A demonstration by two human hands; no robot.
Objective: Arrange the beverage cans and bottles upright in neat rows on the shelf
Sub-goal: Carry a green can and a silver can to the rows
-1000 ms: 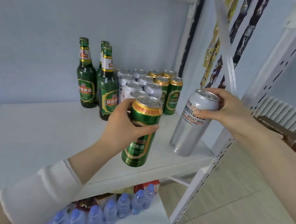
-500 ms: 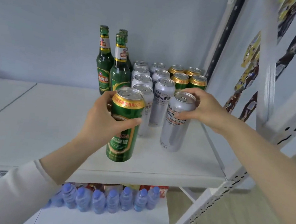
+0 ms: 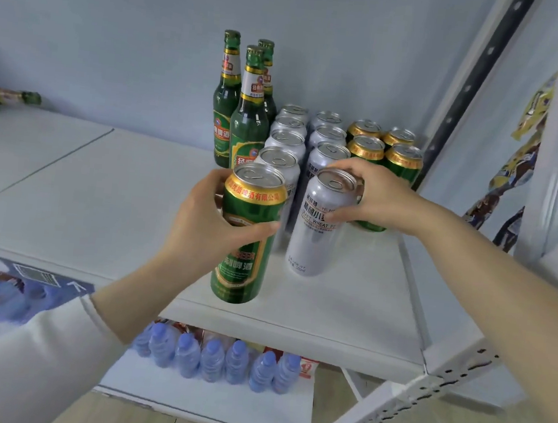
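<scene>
Since 1.0 s ago, right hand [image 3: 377, 196] has carried the tall silver aluminium beer can [image 3: 321, 221] from the shelf's right edge in toward the can block; it now stands upright w/ its base on the white metal shelf [image 3: 100, 199], directly in front of the silver-can rows [image 3: 307, 138]. R. hand grasps this can at the rim and upper wall, fingers curled over the top. Left hand [image 3: 210, 225] is clenched round the tall green-and-gold aluminium beer can [image 3: 246, 233], upright, just left of the silver can, near the shelf's front edge. Beyond the l. hand: three green glass beer bottles [image 3: 245, 121], upright. Beyond the r. hand: green-and-gold cans [image 3: 386, 146] in rows. Far left of l. hand: one green glass bottle lying on its side [image 3: 3, 98]. Below both hands: blue-capped plastic water bottles [image 3: 214, 356] on the lower shelf.
</scene>
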